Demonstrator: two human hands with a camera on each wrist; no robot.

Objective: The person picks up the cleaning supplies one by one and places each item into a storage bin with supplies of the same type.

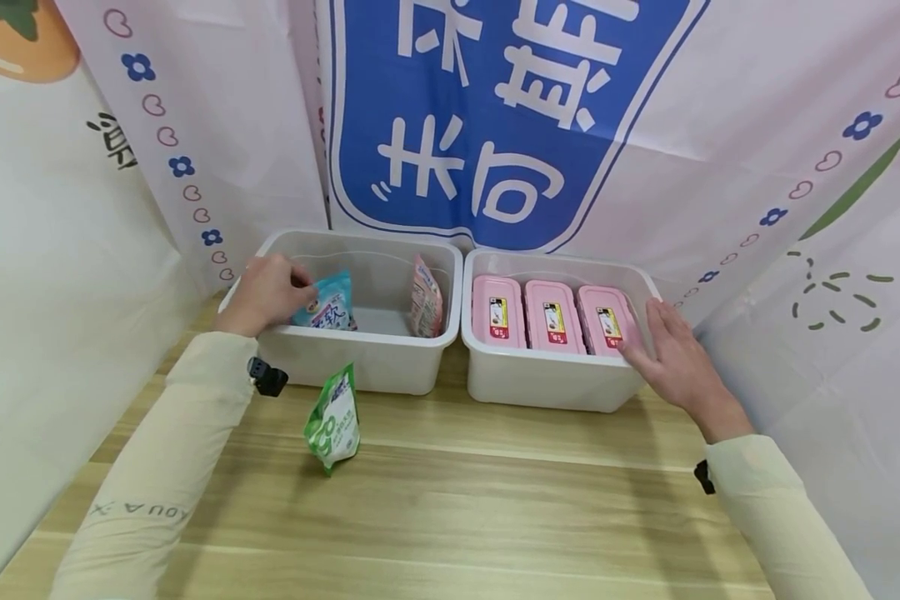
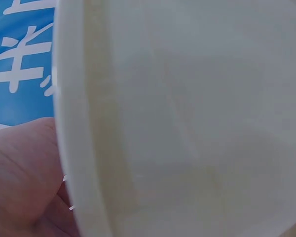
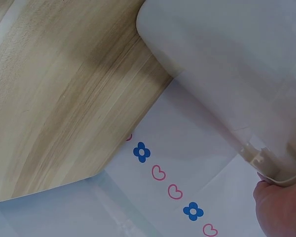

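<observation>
My left hand (image 1: 268, 292) reaches over the left end of the left white bin (image 1: 360, 362) and pinches the upper edge of a blue pouch (image 1: 332, 304) inside it. In the left wrist view the bin's wall hides most of the hand (image 2: 19, 173). My right hand (image 1: 678, 362) rests along the right side of the right white bin (image 1: 547, 383), fingers extended outside and thumb over the rim. Three pink lidded boxes (image 1: 551, 318) stand side by side in that bin. The right wrist view shows the hand (image 3: 281, 210) at the bin's edge.
A pink pouch (image 1: 425, 304) stands at the right end of the left bin. On the wooden table (image 1: 480, 500), a green and white pouch (image 1: 335, 423) stands in front of that bin. Printed cloth (image 1: 450, 100) hangs behind the bins and at both sides.
</observation>
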